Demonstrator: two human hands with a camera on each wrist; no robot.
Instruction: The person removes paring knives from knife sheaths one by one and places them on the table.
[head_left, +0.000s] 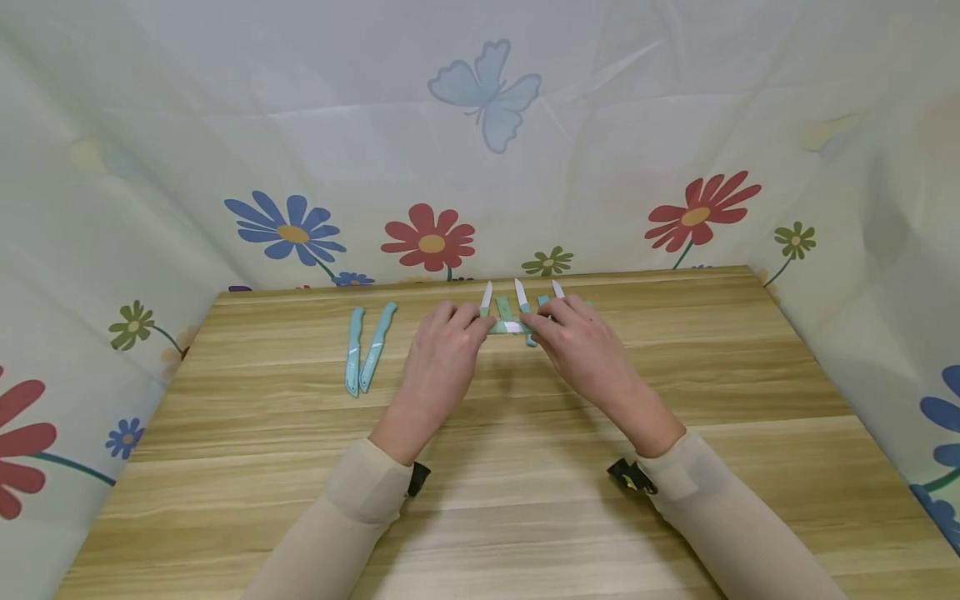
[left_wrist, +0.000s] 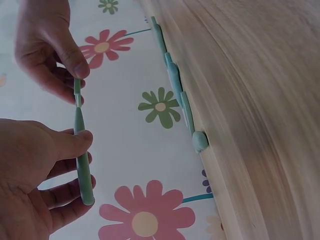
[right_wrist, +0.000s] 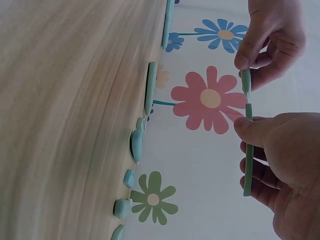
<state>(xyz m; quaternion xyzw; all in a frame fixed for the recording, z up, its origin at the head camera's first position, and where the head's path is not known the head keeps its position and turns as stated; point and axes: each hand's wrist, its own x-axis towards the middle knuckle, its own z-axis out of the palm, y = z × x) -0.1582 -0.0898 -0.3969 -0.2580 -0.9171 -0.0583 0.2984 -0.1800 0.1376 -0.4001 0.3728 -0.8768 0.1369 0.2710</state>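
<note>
Above the far part of the table, both hands hold a small green knife level between them. My left hand (head_left: 447,346) pinches the knife's green handle (left_wrist: 83,160) between thumb and fingers. The right hand (head_left: 588,350) grips a flat green blade cover (right_wrist: 248,155), in line with the knife. Between the hands a stretch of pale blade (head_left: 513,327) shows; its tip meets the cover's end, and how far inside it sits I cannot tell. Beyond them lie knives with bare white blades (head_left: 521,293) and a loose green cover (head_left: 503,308), partly hidden by the hands.
Two turquoise knives in covers, one (head_left: 354,352) beside another (head_left: 377,347), lie left of the hands on the wooden table (head_left: 495,517). A flower-printed curtain (head_left: 600,150) rises behind the table's far edge and along both sides.
</note>
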